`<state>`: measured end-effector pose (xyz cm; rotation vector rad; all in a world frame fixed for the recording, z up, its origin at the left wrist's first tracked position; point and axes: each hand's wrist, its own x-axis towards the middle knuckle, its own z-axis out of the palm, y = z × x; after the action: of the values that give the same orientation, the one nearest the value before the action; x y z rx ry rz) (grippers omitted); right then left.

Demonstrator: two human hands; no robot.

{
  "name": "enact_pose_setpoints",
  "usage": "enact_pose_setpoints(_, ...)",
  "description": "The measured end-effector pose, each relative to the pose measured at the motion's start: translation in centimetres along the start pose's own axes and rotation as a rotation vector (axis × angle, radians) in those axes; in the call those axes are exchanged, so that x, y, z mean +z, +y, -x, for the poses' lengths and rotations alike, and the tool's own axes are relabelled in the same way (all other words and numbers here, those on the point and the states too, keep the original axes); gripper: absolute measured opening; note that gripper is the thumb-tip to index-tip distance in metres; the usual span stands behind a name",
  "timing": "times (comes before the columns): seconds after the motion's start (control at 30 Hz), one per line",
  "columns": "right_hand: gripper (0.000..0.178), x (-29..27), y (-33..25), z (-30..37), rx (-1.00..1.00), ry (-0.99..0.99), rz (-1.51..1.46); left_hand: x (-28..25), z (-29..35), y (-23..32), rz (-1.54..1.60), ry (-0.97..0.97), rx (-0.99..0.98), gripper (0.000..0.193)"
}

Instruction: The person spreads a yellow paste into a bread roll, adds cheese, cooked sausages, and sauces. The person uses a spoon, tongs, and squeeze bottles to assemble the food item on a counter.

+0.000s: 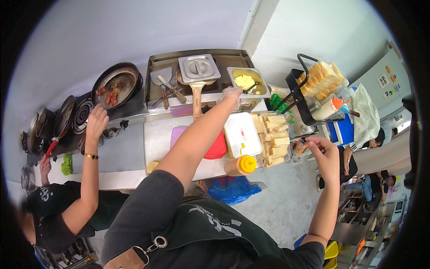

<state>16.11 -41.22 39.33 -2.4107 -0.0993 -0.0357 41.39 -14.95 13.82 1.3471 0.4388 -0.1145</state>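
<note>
My left hand [232, 95], in a clear plastic glove, reaches to the front left of a steel pan [265, 91]. Inside lies a yellow, soft, crumbly food [245, 82]. A black utensil [251, 87] rests in that pan, its handle end meeting my closed fingers; the grip itself is partly hidden. Out to the right, my right hand [327, 158] is raised with curved fingers apart, and nothing shows in it. Nearest to it are a small orange and blue packet [299, 146] and a tray of cut bread pieces [277, 139].
A lidded steel pan [199, 67] sits on the griddle [163, 58], beside spatulas [162, 77]. A yellow-capped squeeze bottle [242, 165] and a white-lidded tub [242, 134] stand near the front edge. At left, a co-worker's hand [96, 123] hovers by a frying pan [117, 85]. Sliced bread [321, 80] fills a black rack.
</note>
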Motion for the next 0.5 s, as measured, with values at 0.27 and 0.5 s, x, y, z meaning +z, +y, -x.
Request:
enact_pose_setpoints(0.27, 0.018, -0.3, 2.0, 0.5, -0.161, 0.127, -0.041, 1.1, 5.1, 4.2, 0.318, -0.016, 0.215, 0.021)
enact_pose_setpoints(0.5, 0.019, 1.2, -4.5, -0.4, -0.395, 0.125, -0.102, -7.7, 17.4, 8.0, 0.264, 0.002, 0.485, 0.014)
